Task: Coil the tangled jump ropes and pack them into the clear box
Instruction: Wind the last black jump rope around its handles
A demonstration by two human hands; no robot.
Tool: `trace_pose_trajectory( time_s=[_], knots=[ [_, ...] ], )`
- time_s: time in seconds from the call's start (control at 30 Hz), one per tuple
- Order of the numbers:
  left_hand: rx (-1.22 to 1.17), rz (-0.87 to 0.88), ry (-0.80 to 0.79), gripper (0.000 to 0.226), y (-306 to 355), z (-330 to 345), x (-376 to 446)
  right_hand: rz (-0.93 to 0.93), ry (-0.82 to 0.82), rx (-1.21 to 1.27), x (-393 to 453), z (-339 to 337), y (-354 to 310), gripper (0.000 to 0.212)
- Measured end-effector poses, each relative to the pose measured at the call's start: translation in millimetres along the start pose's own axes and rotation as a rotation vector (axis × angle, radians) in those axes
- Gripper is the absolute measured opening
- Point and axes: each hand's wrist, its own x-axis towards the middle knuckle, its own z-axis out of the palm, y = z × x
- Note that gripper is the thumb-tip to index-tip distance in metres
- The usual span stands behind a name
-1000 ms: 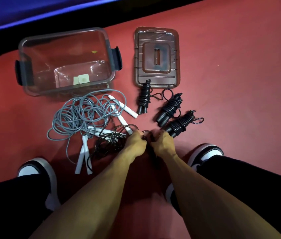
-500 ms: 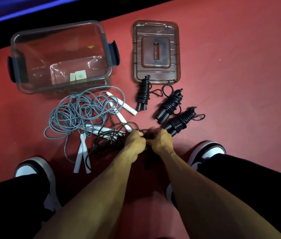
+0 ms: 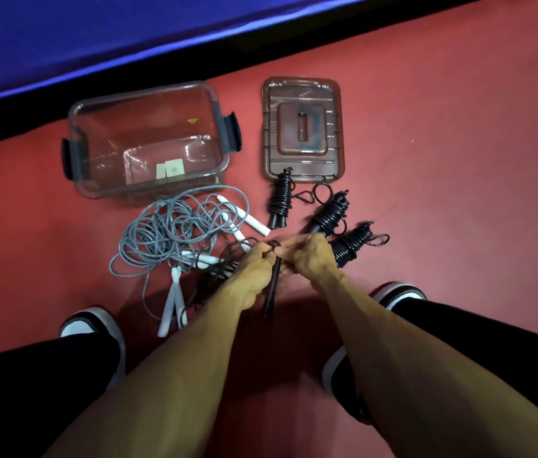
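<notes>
My left hand (image 3: 254, 271) and my right hand (image 3: 310, 257) meet low in the middle, both gripping a loose black jump rope (image 3: 218, 272) whose black handles (image 3: 271, 292) hang down between them. Its cord trails in a loose heap to the left of my left hand. A tangle of grey ropes (image 3: 168, 233) with white handles (image 3: 172, 299) lies on the red floor to the left. Three coiled black ropes (image 3: 281, 201) (image 3: 330, 214) (image 3: 350, 246) lie side by side beyond my right hand. The clear box (image 3: 77, 127) stands open at the back left.
The box's lid (image 3: 304, 127) lies flat to the right of the box, one coiled rope touching its near edge. My shoes (image 3: 92, 328) (image 3: 399, 292) flank the work area. A black strip and a blue surface (image 3: 129, 28) run along the back.
Both hands have lifted slightly off the floor with the black rope, and its handles now hang down between them. The view has tilted so everything sits lower in frame.
</notes>
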Motion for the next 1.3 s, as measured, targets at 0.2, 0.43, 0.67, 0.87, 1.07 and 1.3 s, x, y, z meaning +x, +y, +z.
trace_pose_trajectory(
  time_s=[0.2, 0.43, 0.67, 0.87, 1.07, 1.3],
  knots=[
    [-0.063, 0.149, -0.018, 0.025, 63, -35, -66, -0.168, -0.055, -0.007, -38, 10, -78, 0.015],
    [-0.047, 0.369, 0.006, 0.016, 118, -81, -170, -0.355, -0.136, 0.014, -131, 28, -172, 0.026],
    [0.013, 0.559, 0.041, 0.025, 158, -114, -282, -0.851, 0.001, -0.164, -230, 52, -225, 0.005],
    [-0.012, 0.688, -0.003, 0.019, 168, -137, -324, -1.037, -0.107, -0.417, -265, 70, -239, 0.028],
    [-0.094, 0.674, 0.084, 0.013, 172, -151, -320, -1.002, -0.098, -0.490, -246, 72, -236, 0.040],
    [-0.088, 0.690, 0.362, 0.054, 179, -165, -305, -1.048, -0.074, -0.458, -240, 105, -239, 0.028]
  ],
)
